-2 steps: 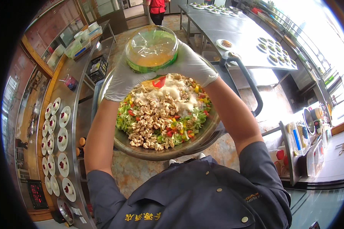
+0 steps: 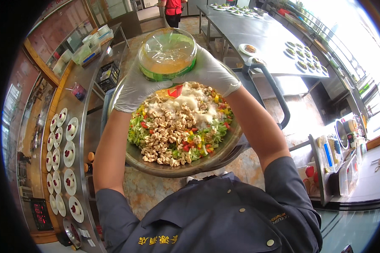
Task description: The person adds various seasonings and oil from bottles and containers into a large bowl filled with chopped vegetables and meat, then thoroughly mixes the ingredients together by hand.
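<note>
Both of my hands are in clear gloves, wrapped around a large clear plastic bottle [image 2: 168, 55] with a green label. Its base faces up, and amber liquid shows inside. My left hand [image 2: 137, 86] grips one side and my right hand [image 2: 215, 71] the other; some fingers are hidden behind the bottle. Beneath it stands a wide metal bowl [image 2: 177, 172]. Walnut pieces [image 2: 166, 137] lie heaped over shredded green vegetable [image 2: 139, 133] and diced red and yellow pepper [image 2: 192, 145]. Pale granules [image 2: 194, 105] cover the far part. A red piece [image 2: 175, 91] shows below the bottle; its kind is unclear.
On the left steel counter [image 2: 82, 122] stand several white plates [image 2: 69, 154] with small portions. The steel table [image 2: 223, 31] at the far right bears more plated food [image 2: 302, 57]. A cart handle [image 2: 278, 92] rises right of the bowl. A person in red [image 2: 173, 8] stands far ahead.
</note>
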The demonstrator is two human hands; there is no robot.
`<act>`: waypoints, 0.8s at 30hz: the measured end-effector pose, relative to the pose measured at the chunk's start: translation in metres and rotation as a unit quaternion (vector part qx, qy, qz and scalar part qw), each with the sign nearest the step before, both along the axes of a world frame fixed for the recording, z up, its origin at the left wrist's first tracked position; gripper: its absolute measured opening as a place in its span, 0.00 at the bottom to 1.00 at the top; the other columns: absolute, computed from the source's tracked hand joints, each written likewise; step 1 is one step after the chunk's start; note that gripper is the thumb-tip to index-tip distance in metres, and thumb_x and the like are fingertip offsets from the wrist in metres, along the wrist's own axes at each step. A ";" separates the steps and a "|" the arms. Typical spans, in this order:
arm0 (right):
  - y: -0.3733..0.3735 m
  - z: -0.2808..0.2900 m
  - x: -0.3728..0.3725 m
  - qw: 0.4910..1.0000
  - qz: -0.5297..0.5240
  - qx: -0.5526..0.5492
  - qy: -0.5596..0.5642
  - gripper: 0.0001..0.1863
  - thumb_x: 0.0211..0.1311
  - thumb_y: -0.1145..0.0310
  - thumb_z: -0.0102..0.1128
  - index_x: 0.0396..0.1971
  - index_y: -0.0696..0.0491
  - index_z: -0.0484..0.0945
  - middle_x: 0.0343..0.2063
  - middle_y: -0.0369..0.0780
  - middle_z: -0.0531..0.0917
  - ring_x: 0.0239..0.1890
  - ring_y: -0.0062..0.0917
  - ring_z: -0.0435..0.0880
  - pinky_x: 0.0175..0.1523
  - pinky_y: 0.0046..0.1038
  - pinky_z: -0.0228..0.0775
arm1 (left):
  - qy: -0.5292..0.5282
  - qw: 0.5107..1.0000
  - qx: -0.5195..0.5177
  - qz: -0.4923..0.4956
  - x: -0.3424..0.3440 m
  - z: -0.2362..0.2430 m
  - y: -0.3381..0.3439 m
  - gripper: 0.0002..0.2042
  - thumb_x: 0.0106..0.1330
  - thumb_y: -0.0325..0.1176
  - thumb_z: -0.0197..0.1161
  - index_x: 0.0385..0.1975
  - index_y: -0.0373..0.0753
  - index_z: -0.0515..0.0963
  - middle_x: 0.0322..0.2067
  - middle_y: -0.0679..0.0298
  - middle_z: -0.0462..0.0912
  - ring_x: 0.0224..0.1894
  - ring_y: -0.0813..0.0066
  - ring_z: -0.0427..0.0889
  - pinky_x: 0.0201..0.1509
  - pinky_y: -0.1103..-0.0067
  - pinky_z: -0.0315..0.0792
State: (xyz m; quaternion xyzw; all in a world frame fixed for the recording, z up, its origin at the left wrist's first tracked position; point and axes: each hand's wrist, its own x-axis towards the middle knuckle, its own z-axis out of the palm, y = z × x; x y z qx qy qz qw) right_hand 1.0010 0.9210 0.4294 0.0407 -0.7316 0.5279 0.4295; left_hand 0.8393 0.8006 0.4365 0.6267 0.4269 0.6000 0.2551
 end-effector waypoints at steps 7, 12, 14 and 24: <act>0.024 -0.005 0.035 0.996 -0.048 0.066 -0.040 0.42 0.36 0.74 0.80 0.57 0.55 0.70 0.50 0.39 0.81 0.51 0.20 0.79 0.59 0.28 0.71 | 0.106 0.988 0.007 0.110 0.042 0.007 0.005 0.41 0.42 0.25 0.79 0.60 0.33 0.65 0.54 0.59 0.76 0.55 0.73 0.75 0.62 0.73 0.71; 0.026 -0.038 0.081 0.986 -0.048 0.160 -0.031 0.46 0.44 0.74 0.75 0.65 0.53 0.60 0.56 0.44 0.75 0.58 0.28 0.74 0.64 0.29 0.65 | 0.315 0.922 0.095 0.203 0.098 -0.011 -0.004 0.38 0.42 0.37 0.81 0.56 0.37 0.69 0.49 0.56 0.78 0.53 0.65 0.78 0.61 0.71 0.72; 0.018 -0.055 0.105 0.995 0.044 0.060 -0.070 0.45 0.49 0.78 0.69 0.69 0.52 0.56 0.61 0.45 0.71 0.62 0.29 0.71 0.66 0.29 0.62 | 0.372 0.890 0.151 0.214 0.095 -0.041 -0.008 0.38 0.43 0.36 0.80 0.57 0.38 0.67 0.54 0.52 0.75 0.58 0.58 0.74 0.65 0.67 0.68; 0.033 -0.144 0.117 0.988 0.144 0.003 -0.055 0.21 0.69 0.64 0.50 0.57 0.57 0.71 0.50 0.41 0.79 0.49 0.24 0.76 0.56 0.27 0.68 | 0.717 0.655 0.193 0.137 0.155 -0.072 -0.050 0.19 0.64 0.33 0.57 0.54 0.54 0.64 0.56 0.68 0.68 0.64 0.69 0.67 0.74 0.56 0.47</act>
